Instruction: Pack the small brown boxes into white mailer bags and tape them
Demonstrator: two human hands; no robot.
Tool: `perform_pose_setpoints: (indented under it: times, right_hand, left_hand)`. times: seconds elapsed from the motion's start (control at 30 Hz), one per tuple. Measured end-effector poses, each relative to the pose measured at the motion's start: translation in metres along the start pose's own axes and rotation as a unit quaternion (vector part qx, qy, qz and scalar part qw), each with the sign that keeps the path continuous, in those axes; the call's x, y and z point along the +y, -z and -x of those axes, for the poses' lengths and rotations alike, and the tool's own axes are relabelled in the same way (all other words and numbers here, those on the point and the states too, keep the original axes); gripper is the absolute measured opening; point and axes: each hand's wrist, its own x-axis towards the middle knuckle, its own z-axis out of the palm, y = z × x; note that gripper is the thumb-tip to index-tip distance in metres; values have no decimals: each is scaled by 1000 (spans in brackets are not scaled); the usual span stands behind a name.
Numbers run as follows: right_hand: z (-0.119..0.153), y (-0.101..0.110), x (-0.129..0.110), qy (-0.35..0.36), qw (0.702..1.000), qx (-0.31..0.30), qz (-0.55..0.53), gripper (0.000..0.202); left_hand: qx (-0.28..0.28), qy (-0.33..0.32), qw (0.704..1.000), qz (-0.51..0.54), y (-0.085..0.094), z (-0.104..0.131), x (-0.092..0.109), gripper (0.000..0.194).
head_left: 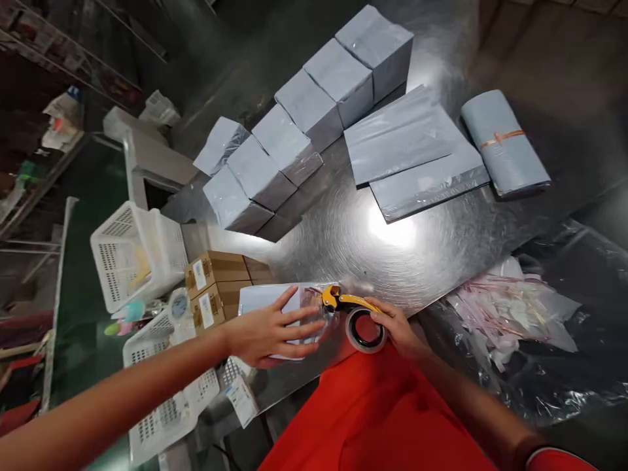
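Note:
My left hand (275,329) lies with fingers spread on a small parcel in pale grey plastic (260,296). Clear tape shows on the parcel's right end. My right hand (398,327) grips a yellow tape dispenser (357,302) that carries a roll of clear tape (366,332). The dispenser's head meets the parcel's taped right end, close to my left fingertips. Part of the parcel is hidden under my left hand.
Wrapped grey boxes (294,140) stand in two rows on the metal table (338,252). Flat grey bags (412,140) and a tied roll of bags (505,144) lie at right. Brown cartons (223,288), white baskets (135,255) and crumpled pink-white plastic (515,307) flank the work spot.

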Motion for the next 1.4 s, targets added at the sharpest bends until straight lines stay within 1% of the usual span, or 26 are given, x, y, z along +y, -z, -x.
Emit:
perform_pose_setpoints:
  times: [0.03, 0.07, 0.13, 0.2, 0.27, 0.33, 0.4, 0.5, 0.57, 0.63, 0.67, 0.7, 0.73, 0.77, 0.8, 0.87, 0.9, 0.93, 0.97, 1.0, 1.03, 1.1, 1.17, 1.27, 1.33, 1.4]
  right_hand:
    - [-6, -3, -3, 7, 1000, 3, 5, 45]
    - [-16, -7, -9, 16, 1000, 4, 11, 43]
    - [-45, -15, -27, 28, 999, -2, 25, 42]
    - [-76, -16, -50, 3, 999, -24, 33, 43]
    - [-95, -7, -70, -43, 996, -69, 27, 41]
    - [-92, 12, -79, -54, 994, -88, 33, 39]
    - [-68, 33, -74, -34, 996, -64, 47, 39]
    - [-23, 45, -50, -15, 999, -2, 52, 45]
    - [-9, 37, -35, -2, 998, 20, 54, 48]
    - [-10, 23, -29, 16, 998, 24, 54, 48]
    - [-16, 17, -29, 22, 998, 23, 55, 47]
    - [-22, 14, -32, 24, 998, 19, 57, 46]
    - [-27, 12, -35, 21, 998, 11, 60, 45]
    - [-31, 13, -38, 15, 998, 0, 64, 43]
    - [-32, 15, -40, 10, 998, -10, 67, 42]
    - [-29, 20, -41, 0, 997, -28, 67, 41]
    - [-25, 22, -39, -6, 997, -33, 63, 41]
    - [-21, 23, -36, -13, 998, -33, 57, 42]
    - [-18, 24, -34, -20, 998, -31, 51, 43]
    - [-16, 23, -32, -27, 998, -26, 43, 43]
    - [-17, 23, -31, -31, 999, -20, 33, 43]
    - [-26, 21, -36, -31, 999, -10, 15, 41]
    - [-40, 22, -49, -22, 1000, -7, 11, 42]
    - [-53, 34, -76, -9, 999, -15, 47, 46]
    - [-43, 49, -89, -12, 998, -18, 64, 46]
    - [-17, 64, -90, -25, 998, -2, 66, 45]
  left_hand:
    - [16, 0, 1000, -7, 0, -4, -6, 54]
    - [40, 36, 998, -15, -1, -8, -10, 53]
    - [84, 178, 980, -27, -5, -19, -11, 51]
    - [114, 321, 940, -28, -9, -28, -7, 48]
    - [122, 391, 912, -21, -10, -34, -3, 46]
    - [124, 432, 893, -19, -9, -39, -4, 48]
    - [124, 504, 855, -16, -6, -46, -10, 53]
    - [125, 651, 749, 7, 2, -65, -24, 61]
    - [120, 752, 647, 32, 6, -80, -32, 61]
    - [128, 828, 542, 65, 7, -90, -36, 60]
    - [143, 847, 504, 83, 6, -92, -34, 61]
    - [167, 850, 490, 97, 6, -90, -31, 64]
    - [197, 832, 508, 103, 5, -85, -25, 69]
    - [226, 792, 559, 97, 5, -78, -18, 77]
    - [246, 724, 640, 78, 5, -69, -11, 84]
    - [236, 497, 835, 23, 8, -50, -1, 90]
    - [197, 362, 911, 2, 10, -42, 1, 86]
    - [146, 235, 961, -10, 11, -37, 0, 79]
    - [95, 127, 987, -13, 12, -35, -3, 71]
    - [56, 46, 997, -9, 12, -35, -8, 63]
    - [31, 0, 1000, -3, 11, -37, -14, 57]
    - [25, 11, 1000, 5, 8, -46, -26, 50]
    - [52, 115, 992, 4, 4, -54, -33, 50]
    - [90, 269, 959, 2, 1, -59, -38, 54]
    - [98, 338, 936, 9, 2, -59, -42, 56]
    - [98, 404, 909, 15, 5, -62, -48, 58]
